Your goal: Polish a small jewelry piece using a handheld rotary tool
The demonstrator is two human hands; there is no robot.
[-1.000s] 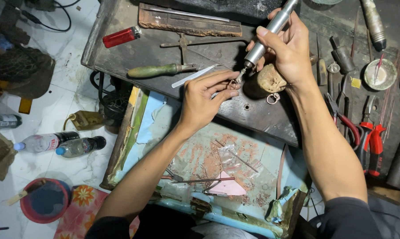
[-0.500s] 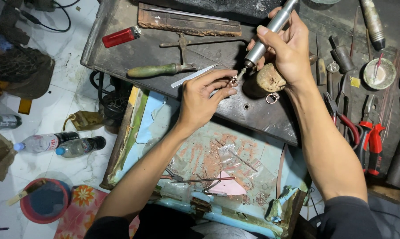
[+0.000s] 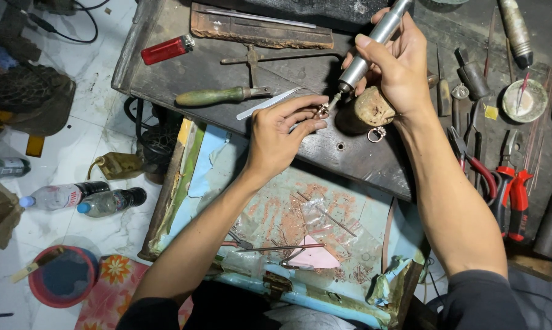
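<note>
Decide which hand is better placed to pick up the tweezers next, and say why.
Left. The left hand lies right beside the tweezers, pinching only a small metal piece; the right hand grips the rotary tool.

Rotary tool [image 3: 373, 46] was smooth brushed metal. Workbench [image 3: 325, 146] was dark, rough, worn wood. Lighter [image 3: 166, 50] was glossy red plastic. Pliers handles [image 3: 515, 195] were shiny red.
</note>
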